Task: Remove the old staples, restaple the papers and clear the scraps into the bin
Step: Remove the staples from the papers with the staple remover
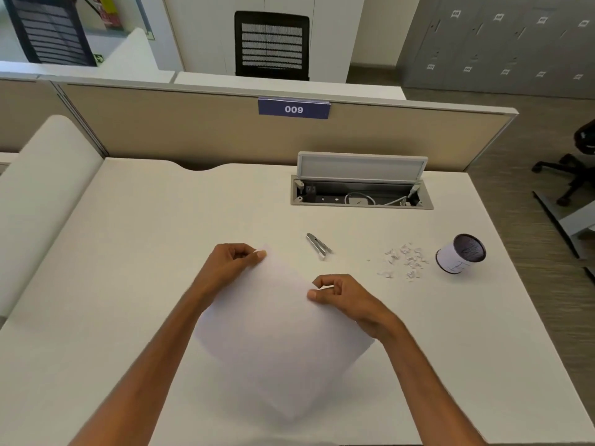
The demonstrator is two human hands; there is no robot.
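1. Slipping comes first as a risk. The white stack of paper sheets, turned corner-up at centre frame, hangs on two light pinches only. If either loosens, the sheets could fan out of line before restapling.
2. The top corner may tear if an old staple is worried out by fingernail. The silver metal staple remover lies untouched, just up and right of the stack.
3. A careless forearm could scatter the small white paper scraps heaped at right of centre, beside the small round mesh bin wrapped in white paper.
4. Left hand: thumb and forefinger curled, pinching the stack's top corner.
5. Right hand: fingers curled, pinching the stack's right-hand corner. Any staple is too small to see.
6. The stack's lower half spreads between the forearms over the white desk.
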